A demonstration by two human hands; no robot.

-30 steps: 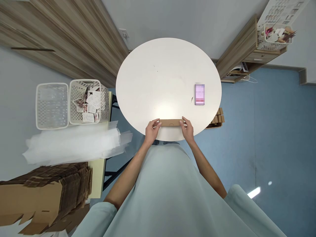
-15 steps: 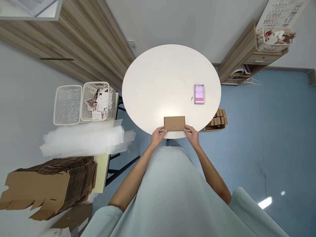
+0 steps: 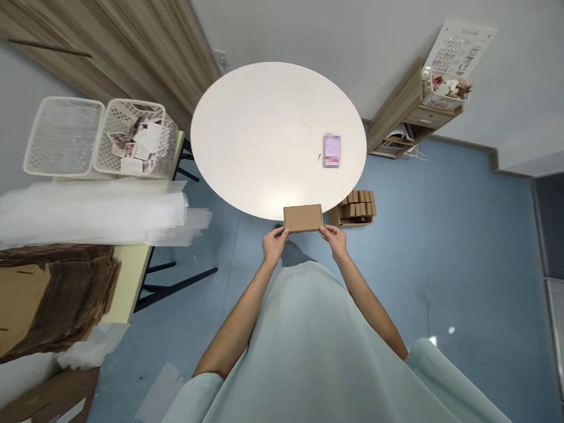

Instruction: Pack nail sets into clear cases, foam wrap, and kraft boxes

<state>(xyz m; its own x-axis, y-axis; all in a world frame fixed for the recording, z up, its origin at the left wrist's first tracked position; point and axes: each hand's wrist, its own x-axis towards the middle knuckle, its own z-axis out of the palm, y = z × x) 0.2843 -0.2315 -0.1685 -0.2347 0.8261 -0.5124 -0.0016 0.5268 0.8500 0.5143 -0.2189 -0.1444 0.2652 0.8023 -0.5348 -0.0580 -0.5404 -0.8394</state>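
A small closed cardboard box (image 3: 303, 218) is held level between my two hands, partly over the near edge of the white oval table (image 3: 259, 141). My left hand (image 3: 275, 243) pinches its near left corner, thumb on the near side. At the near right corner, my right hand (image 3: 335, 238) grips it the same way. Towards the table's right side lies a pinkish rectangular item (image 3: 332, 151), its surface blurred out.
On the floor right of the table stands an open carton (image 3: 352, 222) of small boxes. A side table (image 3: 127, 276) at left carries white baskets (image 3: 99, 135), white wrapping sheets (image 3: 92, 211) and stacked flat cardboard (image 3: 66, 294). A wooden cabinet (image 3: 399, 111) stands at the right wall.
The view has swung to the right. Both hands have drawn the box back from the table, so that it now overhangs the near edge.
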